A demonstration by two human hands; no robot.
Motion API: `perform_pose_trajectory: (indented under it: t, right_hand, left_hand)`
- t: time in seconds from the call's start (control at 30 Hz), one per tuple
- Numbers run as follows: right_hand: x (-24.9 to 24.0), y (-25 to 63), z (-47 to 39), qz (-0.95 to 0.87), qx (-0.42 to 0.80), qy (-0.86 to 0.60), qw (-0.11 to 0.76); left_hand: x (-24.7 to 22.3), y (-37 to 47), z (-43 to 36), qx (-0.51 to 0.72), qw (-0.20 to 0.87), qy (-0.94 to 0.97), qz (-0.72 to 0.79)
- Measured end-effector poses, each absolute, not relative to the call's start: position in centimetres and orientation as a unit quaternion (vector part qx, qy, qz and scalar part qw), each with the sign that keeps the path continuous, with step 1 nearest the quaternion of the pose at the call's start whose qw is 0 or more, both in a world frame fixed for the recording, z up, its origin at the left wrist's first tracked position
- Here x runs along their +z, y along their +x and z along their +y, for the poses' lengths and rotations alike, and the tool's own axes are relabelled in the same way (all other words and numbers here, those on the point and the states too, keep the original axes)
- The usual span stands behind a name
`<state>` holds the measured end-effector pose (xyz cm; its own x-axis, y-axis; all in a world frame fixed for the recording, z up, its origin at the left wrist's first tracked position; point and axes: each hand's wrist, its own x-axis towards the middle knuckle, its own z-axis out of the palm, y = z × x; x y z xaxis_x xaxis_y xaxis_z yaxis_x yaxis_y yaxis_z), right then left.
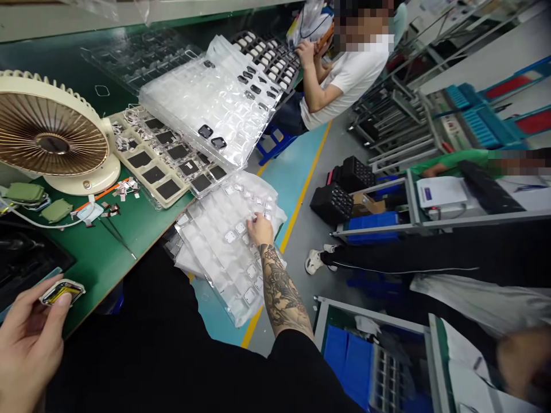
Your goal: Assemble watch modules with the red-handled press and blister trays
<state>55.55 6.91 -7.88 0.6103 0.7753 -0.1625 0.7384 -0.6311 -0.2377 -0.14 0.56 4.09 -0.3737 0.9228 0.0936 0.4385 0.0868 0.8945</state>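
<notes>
Green bench (92, 246): beige tray (172, 199), dark squares (167, 189); alongside, clear tray (209, 252), white pieces (230, 237).

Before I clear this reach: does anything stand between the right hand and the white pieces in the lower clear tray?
Nothing visible does. The right hand is over the lower clear tray, fingertips among the white pieces. The upper tray stack, with dark pieces, lies beyond the hand, not between.

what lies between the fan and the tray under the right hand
The head view shows a beige tray of dark squares between the fan and the pale tray under the right hand.
</notes>
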Motion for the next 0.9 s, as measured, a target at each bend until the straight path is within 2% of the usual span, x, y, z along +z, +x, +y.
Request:
perform_pose_trajectory:
  t: [0.1, 0.23, 0.3, 0.33, 0.37, 0.43, 0.53, 0.63, 0.73, 0.9]
  right_hand:
    - [-5.9, 54.8, 7.5, -0.421, 0.09, -0.897, 0.103]
    - [-2.3, 50.6, 7.6, -0.463, 0.029, -0.863, 0.201]
    - [-0.9, 46.4, 7.8, -0.505, 0.018, -0.811, 0.294]
    - [-0.3, 43.8, 7.8, -0.527, 0.029, -0.761, 0.377]
    - [0.2, 40.9, 8.0, -0.538, 0.061, -0.708, 0.453]
    - [1.2, 34.8, 8.1, -0.559, 0.166, -0.621, 0.524]
    - [2.6, 25.9, 8.2, -0.63, 0.329, -0.498, 0.496]
    - [3.8, 19.1, 8.4, -0.703, 0.415, -0.365, 0.448]
    - [4.5, 15.0, 8.9, -0.762, 0.411, -0.263, 0.427]
    - [4.5, 12.2, 9.4, -0.812, 0.392, -0.198, 0.384]
  left_hand:
    - [3.8, -0.6, 0.6, 0.492, 0.317, 0.415, 0.697]
    - [3.8, -0.7, -0.1, 0.505, 0.363, 0.374, 0.689]
    - [3.9, -0.4, -0.3, 0.509, 0.381, 0.361, 0.683]
    - [3.9, -0.3, -0.2, 0.514, 0.392, 0.351, 0.678]
    - [3.9, -0.3, -0.1, 0.521, 0.407, 0.339, 0.67]
    - [3.8, -0.4, 0.3, 0.545, 0.437, 0.308, 0.646]
    - [3.9, -1.1, 0.7, 0.584, 0.465, 0.273, 0.606]
    - [4.1, -1.7, 0.3, 0.612, 0.47, 0.256, 0.582]
    - [4.2, -1.9, -0.6, 0.633, 0.468, 0.251, 0.563]
    - [4.3, -2.6, -2.1, 0.656, 0.47, 0.259, 0.53]
